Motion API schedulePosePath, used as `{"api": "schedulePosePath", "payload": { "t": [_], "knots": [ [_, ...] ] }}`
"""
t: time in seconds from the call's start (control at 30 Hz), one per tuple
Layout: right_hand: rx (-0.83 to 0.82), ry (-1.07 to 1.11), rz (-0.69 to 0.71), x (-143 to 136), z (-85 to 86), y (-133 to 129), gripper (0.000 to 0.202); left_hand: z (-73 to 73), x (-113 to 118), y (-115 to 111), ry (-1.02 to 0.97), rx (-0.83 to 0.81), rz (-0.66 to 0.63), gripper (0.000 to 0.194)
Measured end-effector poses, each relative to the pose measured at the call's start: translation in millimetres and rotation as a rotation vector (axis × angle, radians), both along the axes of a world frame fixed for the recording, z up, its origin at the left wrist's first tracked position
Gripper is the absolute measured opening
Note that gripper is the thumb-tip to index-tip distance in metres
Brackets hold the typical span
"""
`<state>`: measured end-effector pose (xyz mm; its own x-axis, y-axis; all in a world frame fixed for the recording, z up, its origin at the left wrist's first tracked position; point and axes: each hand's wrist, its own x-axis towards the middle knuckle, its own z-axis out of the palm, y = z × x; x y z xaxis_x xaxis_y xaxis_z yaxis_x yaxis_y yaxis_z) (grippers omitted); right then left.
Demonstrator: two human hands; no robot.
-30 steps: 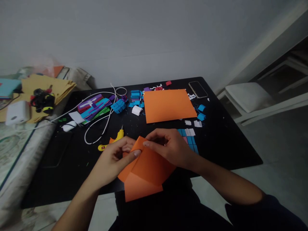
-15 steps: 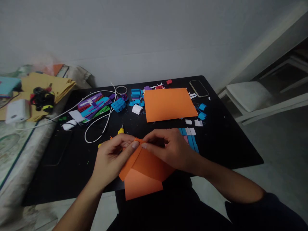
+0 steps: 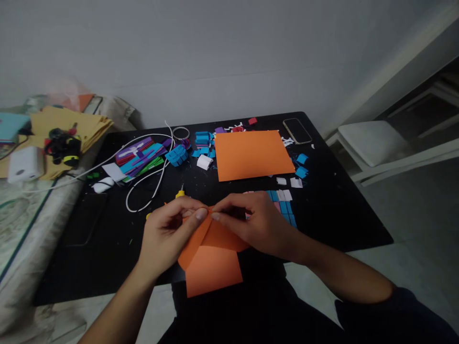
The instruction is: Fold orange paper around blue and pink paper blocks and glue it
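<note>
Between left hand [image 3: 168, 233] and right hand [image 3: 258, 223], orange paper [image 3: 219, 236], top apparently pinched by both.

Left hand [image 3: 167, 231] and right hand [image 3: 261, 222] pinching folded orange paper [image 3: 215, 239] at counter [image 3: 333, 220] near edge; flat orange sheet [image 3: 254, 155] beyond, smartphone [image 3: 297, 131] far right.
</note>
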<state>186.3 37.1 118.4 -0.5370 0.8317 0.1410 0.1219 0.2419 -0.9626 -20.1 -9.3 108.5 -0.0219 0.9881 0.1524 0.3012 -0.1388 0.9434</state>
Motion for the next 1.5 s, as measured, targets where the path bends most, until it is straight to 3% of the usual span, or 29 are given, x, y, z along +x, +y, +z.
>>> {"api": "schedulePosePath", "payload": {
  "t": [0.27, 0.97, 1.5],
  "knots": [
    [-0.014, -0.004, -0.016, 0.4, 0.8, -2.0, 0.008, -8.5, -1.1, -2.9, -0.021, 0.067, 0.019, 0.005],
    [0.061, -0.01, -0.056, -0.2, 0.2, -3.6, 0.008, -11.2, 4.8, -3.7, -0.002, 0.109, 0.084, 0.008],
    [0.092, -0.015, -0.071, 0.4, -5.5, -4.7, 0.008, -9.5, 6.3, 1.8, 0.044, 0.135, -0.046, 0.006]
  ]
}}
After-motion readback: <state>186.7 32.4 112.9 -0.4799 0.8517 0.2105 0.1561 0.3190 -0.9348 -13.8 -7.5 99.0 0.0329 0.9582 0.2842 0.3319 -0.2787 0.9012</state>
